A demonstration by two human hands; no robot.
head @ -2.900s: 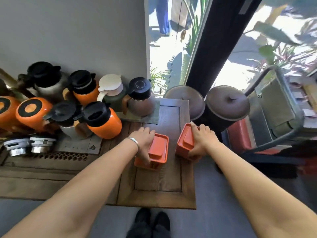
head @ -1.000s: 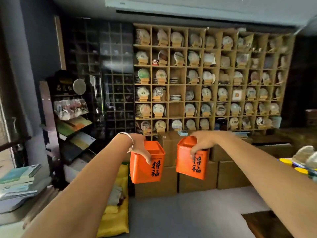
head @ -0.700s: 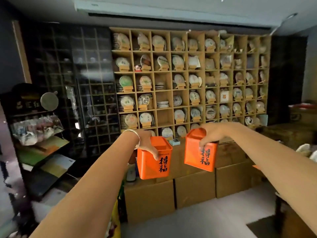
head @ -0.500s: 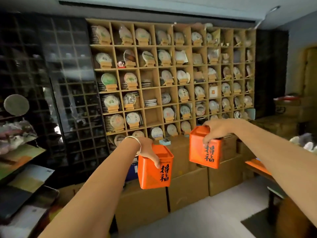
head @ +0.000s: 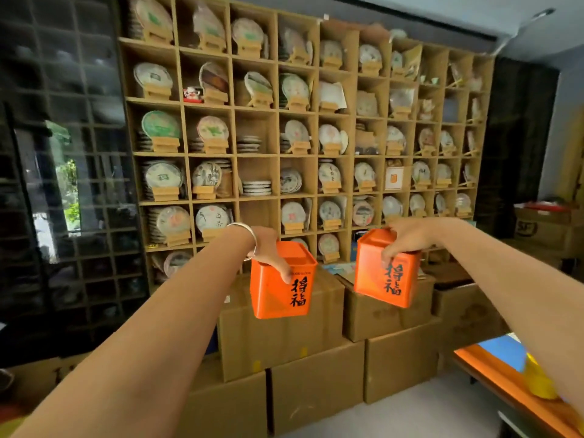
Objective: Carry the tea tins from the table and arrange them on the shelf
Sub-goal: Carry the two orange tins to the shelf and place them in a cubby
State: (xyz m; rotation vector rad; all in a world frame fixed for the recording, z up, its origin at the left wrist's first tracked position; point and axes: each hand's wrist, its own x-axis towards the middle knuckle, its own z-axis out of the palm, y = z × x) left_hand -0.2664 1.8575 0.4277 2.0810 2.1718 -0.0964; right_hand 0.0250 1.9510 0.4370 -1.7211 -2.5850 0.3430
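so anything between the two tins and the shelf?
Yes. Stacked cardboard boxes stand along the wooden shelf's foot, below and behind both orange tea tins. The hands must reach over them. The cubbies above look unobstructed.

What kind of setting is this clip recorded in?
Most likely a tea shop or its storeroom. A wooden grid shelf fills the wall with wrapped round tea cakes on small stands, stacked cardboard boxes sit below, and each hand carries an orange tea tin.
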